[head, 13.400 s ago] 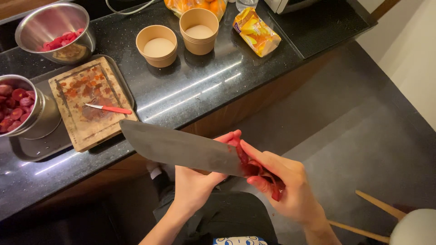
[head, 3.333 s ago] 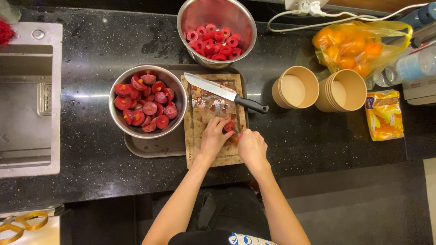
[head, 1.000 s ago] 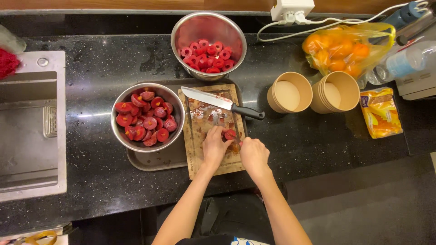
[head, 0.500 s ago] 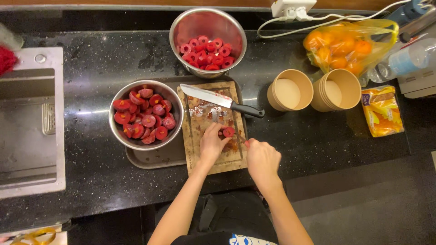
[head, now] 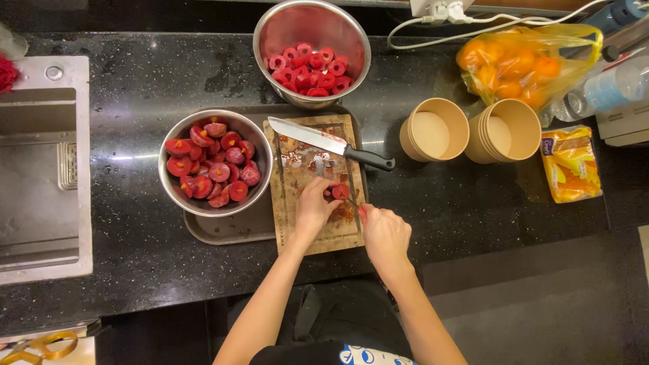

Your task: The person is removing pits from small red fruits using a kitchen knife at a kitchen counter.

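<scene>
Left hand point(head: 314, 206) pinches the red fruit piece point(head: 340, 192); right hand point(head: 384, 233), closed on a small red-handled tool point(head: 358, 208), should work away from those fingertips.

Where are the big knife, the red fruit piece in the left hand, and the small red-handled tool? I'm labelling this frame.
big knife point(head: 307, 133), head view, middle of the blade.
red fruit piece point(head: 340, 192), head view, its cut face.
small red-handled tool point(head: 362, 212), head view, handle tip above the right hand's fingers.

Wood board point(head: 318, 223), prob. stained; shiny metal bowls point(head: 177, 197)

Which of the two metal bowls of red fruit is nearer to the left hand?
The metal bowl of halved red fruit, beside the cutting board; the left hand is close, the farther bowl sits behind.
</scene>
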